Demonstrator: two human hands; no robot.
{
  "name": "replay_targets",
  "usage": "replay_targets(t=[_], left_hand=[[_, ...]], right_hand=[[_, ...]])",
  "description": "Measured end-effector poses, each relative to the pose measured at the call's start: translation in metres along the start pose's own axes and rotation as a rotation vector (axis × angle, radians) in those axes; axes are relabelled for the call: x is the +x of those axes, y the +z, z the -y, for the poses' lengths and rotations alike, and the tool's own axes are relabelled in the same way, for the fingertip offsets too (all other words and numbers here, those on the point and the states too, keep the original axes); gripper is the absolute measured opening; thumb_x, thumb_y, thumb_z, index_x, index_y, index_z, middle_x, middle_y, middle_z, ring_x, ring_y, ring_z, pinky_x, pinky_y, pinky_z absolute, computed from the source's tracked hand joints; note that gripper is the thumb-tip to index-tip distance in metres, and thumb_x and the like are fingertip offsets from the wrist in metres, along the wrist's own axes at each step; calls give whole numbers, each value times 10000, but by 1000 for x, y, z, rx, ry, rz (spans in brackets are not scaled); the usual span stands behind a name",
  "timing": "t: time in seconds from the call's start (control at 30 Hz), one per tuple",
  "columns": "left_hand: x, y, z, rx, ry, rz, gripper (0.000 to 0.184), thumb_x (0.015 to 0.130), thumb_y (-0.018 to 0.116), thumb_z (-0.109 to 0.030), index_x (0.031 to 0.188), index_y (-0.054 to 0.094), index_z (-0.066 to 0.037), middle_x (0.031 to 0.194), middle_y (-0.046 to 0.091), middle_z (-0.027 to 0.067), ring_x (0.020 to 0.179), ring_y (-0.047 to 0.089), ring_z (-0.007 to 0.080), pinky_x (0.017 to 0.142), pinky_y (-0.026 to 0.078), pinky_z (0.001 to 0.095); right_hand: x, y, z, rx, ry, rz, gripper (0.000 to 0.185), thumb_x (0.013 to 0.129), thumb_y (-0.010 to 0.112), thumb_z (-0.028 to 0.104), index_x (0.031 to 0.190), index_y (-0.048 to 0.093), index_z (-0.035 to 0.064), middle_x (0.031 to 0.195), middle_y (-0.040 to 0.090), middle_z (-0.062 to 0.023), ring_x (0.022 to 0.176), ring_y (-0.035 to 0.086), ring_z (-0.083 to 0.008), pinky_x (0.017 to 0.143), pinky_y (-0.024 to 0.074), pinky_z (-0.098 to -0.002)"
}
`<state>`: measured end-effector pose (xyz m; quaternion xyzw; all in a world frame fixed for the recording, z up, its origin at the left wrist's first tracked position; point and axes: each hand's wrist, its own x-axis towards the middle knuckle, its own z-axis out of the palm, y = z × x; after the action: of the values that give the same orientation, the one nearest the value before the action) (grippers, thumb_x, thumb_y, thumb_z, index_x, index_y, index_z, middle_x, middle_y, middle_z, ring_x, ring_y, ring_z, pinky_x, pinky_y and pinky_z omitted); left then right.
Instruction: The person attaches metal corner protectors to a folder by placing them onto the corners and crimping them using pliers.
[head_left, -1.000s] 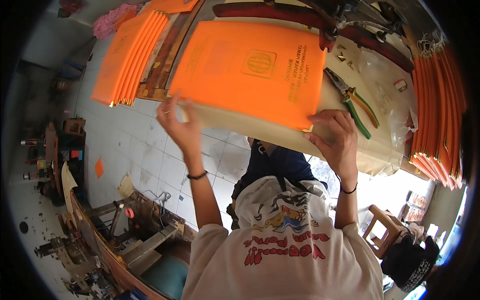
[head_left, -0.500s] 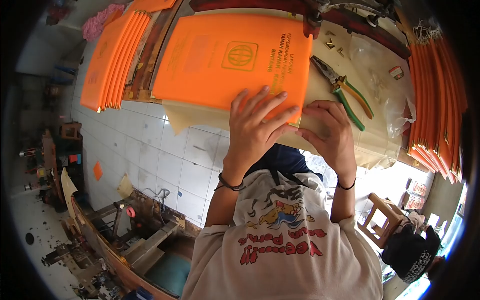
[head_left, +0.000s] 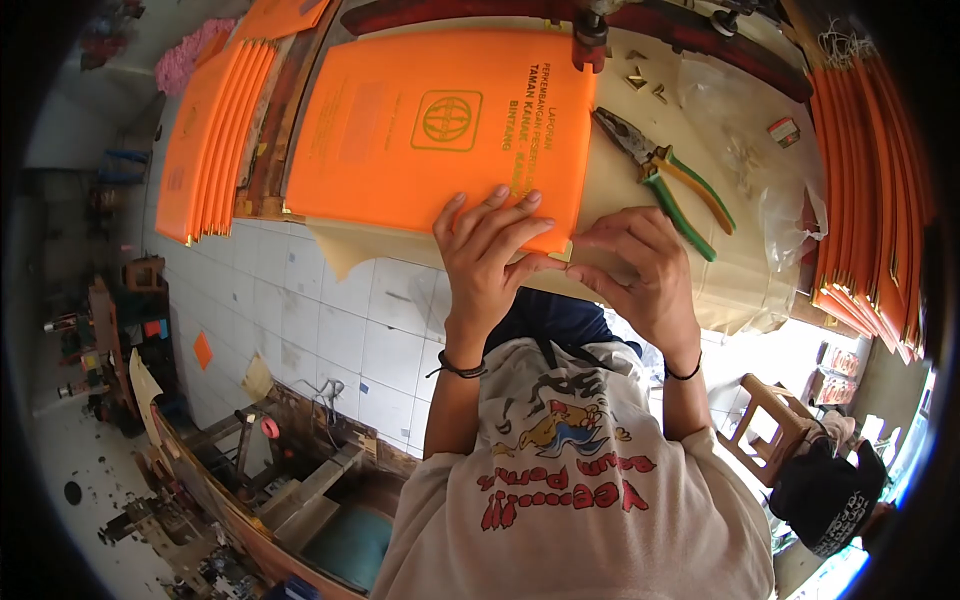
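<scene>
An orange folder (head_left: 350,150) with gold print lies on the paper-covered worktable (head_left: 610,195). My left hand (head_left: 485,245) rests on its near right part, fingers spread flat over the cover and thumb by the near edge. At that corner sits a small gold metal corner piece (head_left: 568,251). My right hand (head_left: 645,260) has its thumb and forefinger closed around this piece in a pinch; the fingertips partly hide it. Pliers (head_left: 665,180) with green and yellow handles lie open just beyond my right hand. Several loose metal corners (head_left: 637,78) lie farther back.
Stacked orange folders (head_left: 215,140) stand at the left, and more folders (head_left: 870,200) at the right. A clear plastic bag (head_left: 745,150) lies right of the pliers. A red metal bar (head_left: 700,40) crosses the back. A wooden stool (head_left: 770,430) and a person in a black cap (head_left: 830,495) are at lower right.
The folder, pliers and table appear slightly farther left as the view shifts. My right hand's thumb and forefinger stay at the folder's corner, and my left hand still lies on the cover.
</scene>
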<state>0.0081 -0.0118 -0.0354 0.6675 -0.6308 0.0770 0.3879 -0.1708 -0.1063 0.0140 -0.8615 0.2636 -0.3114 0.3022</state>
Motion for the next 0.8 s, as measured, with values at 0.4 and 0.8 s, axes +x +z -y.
replay_targets(t=[0.4, 0.8], left_hand=[[5, -13, -2, -108, 2, 48, 546, 682, 785, -518, 1118, 671, -209, 1271, 603, 0, 1211, 523, 232, 1077, 268, 473], [-17, -3, -88, -365, 91, 3, 1241, 657, 588, -848, 1560, 17, -217, 1519, -91, 395, 1399, -68, 599, 1031, 4, 771]], right_hand=[[-10, -16, 6, 1763, 65, -127, 1035, 774, 350, 877, 1549, 50, 261, 1596, 25, -169, 1457, 87, -381, 1096, 236, -670], [-13, 17, 43, 1946, 177, -27, 1106, 664, 137, 985, 1537, -100, 349, 1623, -82, -96, 1489, 17, -319, 1157, 182, -575]])
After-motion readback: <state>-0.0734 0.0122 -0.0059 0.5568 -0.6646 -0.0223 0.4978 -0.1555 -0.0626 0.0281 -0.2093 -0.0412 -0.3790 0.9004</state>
